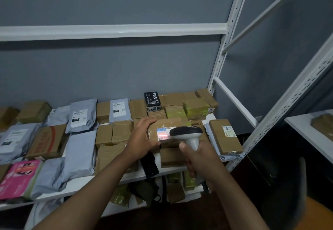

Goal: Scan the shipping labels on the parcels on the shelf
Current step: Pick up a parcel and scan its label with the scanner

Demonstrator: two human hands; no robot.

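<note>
Left hand (pixel 142 138) grips cardboard parcel (pixel 166 130); right hand (pixel 200 159) clasps scanner (pixel 189 135) (red glow, seemingly on label (pixel 163 134)).

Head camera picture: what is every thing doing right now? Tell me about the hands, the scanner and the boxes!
Left hand: grips the brown cardboard parcel's left end.
Right hand: holds the scanner's handle.
Barcode scanner: aimed at the label, red light on.
Brown cardboard parcel: tilted up, label facing the camera.
Shipping label: lit red by the scanner.
Grey mailer bags: lying flat on the shelf.
Black box: standing upright at the back.
</note>
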